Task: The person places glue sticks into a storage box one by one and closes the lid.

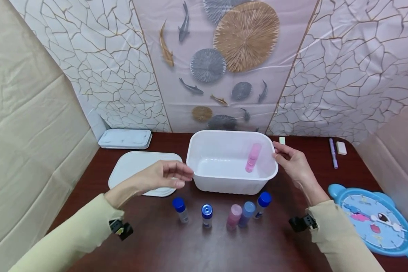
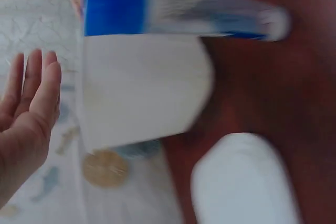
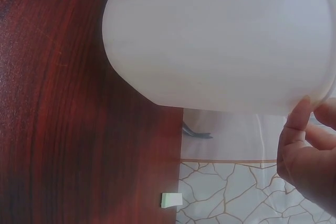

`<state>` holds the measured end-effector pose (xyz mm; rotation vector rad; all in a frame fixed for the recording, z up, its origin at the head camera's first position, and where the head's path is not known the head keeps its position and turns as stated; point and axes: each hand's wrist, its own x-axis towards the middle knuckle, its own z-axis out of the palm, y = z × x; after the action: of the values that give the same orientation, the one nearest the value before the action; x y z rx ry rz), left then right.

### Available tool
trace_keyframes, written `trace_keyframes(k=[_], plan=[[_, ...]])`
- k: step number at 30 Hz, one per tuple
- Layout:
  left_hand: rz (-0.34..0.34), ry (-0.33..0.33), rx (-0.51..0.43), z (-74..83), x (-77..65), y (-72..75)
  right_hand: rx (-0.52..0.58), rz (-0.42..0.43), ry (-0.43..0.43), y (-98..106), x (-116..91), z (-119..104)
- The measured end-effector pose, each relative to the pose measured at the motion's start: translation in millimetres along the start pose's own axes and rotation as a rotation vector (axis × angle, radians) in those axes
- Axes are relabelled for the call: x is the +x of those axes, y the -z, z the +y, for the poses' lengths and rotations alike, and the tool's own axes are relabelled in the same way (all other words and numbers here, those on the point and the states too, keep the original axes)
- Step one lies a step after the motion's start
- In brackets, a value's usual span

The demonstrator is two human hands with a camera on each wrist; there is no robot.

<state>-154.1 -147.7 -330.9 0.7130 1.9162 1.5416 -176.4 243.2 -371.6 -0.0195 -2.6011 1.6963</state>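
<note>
A white plastic bin (image 1: 231, 185) stands on the table, with a pink bottle (image 1: 253, 157) leaning inside it. My right hand (image 1: 295, 164) is at the bin's right rim; in the right wrist view, the thumb and a finger (image 3: 298, 116) pinch that rim. Beside the left rim, my left hand (image 1: 166, 174) hovers with extended fingers, holding nothing. In front of the bin stand small blue-capped bottles (image 1: 180, 209) (image 1: 207, 215) (image 1: 262, 204), a pink bottle (image 1: 234, 217) and a light blue bottle (image 1: 246, 214). Under and behind the left hand lies a white lid (image 1: 132, 168).
A pale flat case (image 1: 125, 139) lies at the back left. Toward the back right are a small pale green block (image 1: 282, 140), a purple pen (image 1: 333, 153) and a white eraser (image 1: 341, 148). A blue cartoon board (image 1: 374, 219) lies by the right arm. Patterned cloth hangs behind the table.
</note>
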Motion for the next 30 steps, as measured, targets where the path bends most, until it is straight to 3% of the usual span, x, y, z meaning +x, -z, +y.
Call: trace_keyframes(k=[4, 11, 15, 19, 23, 30], plan=[[-0.098, -0.051, -0.057, -24.3, -12.2, -3.6, -0.002, 0.015, 0.008, 3.9, -0.4, 1.4], [-0.205, -0.082, -0.145, -48.7, -14.7, -13.0, 0.01, 0.017, 0.01, 4.9, -1.5, 2.8], [-0.199, -0.072, -0.14, -54.3, -14.3, -16.6, 0.009, 0.022, 0.005, 5.2, -2.1, 2.1], [-0.165, -0.073, -0.062, -55.2, -12.4, -15.5, -0.003, 0.019, 0.003, 4.6, -1.5, 1.1], [-0.127, -0.091, 0.04, -35.8, -5.8, -7.5, -0.018, 0.015, 0.007, 3.2, -0.4, 0.9], [-0.024, -0.08, 0.095, 40.9, 24.0, 10.4, 0.004, 0.005, 0.022, 0.9, -0.8, 1.3]])
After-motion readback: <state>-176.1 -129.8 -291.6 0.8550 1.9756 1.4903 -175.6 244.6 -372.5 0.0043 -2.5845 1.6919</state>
